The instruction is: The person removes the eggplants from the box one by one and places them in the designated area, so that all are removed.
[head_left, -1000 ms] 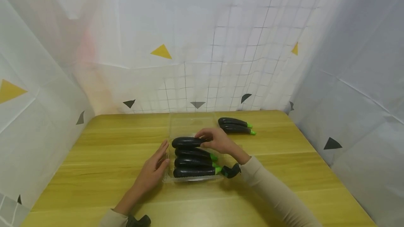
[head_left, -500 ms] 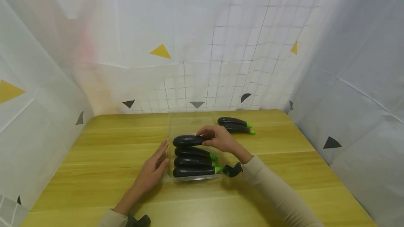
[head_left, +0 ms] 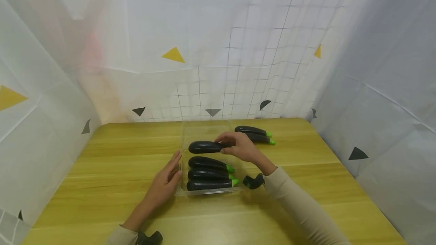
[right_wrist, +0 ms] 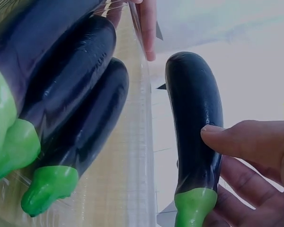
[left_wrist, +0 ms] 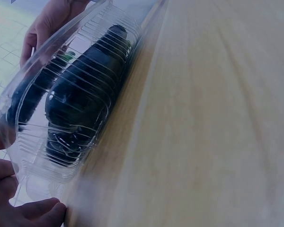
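My right hand (head_left: 240, 147) grips a dark eggplant (head_left: 205, 147) near its green stem end, thumb on one side and fingers on the other. In the right wrist view, this held eggplant (right_wrist: 193, 118) is raised past the rim of a clear plastic container (right_wrist: 144, 142). Three more eggplants (head_left: 209, 173) lie side by side in that container (head_left: 211, 192). At the container's left wall my left hand (head_left: 165, 180) rests with its fingers extended. The left wrist view shows fingers (left_wrist: 40, 210) beside the ribbed clear wall.
Two other eggplants (head_left: 253, 134) lie together at the back right of the wooden table (head_left: 126, 154), partly behind my right hand. The container's clear lid (head_left: 206, 129) is folded back behind it. Patterned white sheets (head_left: 204, 86) hang around the table.
The eggplant in my right hand has risen from the back of the container, moving up and slightly away from the others. My left hand has stayed at the container's left side.
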Motion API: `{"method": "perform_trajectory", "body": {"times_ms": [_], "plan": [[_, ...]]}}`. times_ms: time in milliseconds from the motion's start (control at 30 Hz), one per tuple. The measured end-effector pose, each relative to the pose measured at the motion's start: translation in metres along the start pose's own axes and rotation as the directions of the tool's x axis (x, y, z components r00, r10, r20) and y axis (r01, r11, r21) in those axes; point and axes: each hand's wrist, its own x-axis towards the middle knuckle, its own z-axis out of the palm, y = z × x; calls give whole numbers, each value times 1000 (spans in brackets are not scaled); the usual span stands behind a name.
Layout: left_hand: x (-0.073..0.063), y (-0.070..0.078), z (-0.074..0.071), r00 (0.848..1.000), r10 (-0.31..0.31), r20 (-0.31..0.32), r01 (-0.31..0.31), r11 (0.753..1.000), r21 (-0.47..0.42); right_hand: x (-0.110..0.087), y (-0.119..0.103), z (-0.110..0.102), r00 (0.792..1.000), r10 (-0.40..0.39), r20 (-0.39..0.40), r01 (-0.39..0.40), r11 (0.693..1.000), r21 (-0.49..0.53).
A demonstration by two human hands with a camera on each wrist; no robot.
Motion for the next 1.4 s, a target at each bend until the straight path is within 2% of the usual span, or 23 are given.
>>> {"method": "perform_trajectory", "body": {"times_ms": [233,800,1400], "plan": [[0,0,0,1000,3,1,-3,1000,2,-1,-3,-5,999,37,-21,-38,999,-4],[1,-1,0,1000,-7,3,7,1000,-14,-9,-3,-21,997,59,-48,-57,998,29],[0,1,0,1000,1,-4,-1,999,35,-18,4,-37,992,84,-99,-80,996,40]]}}
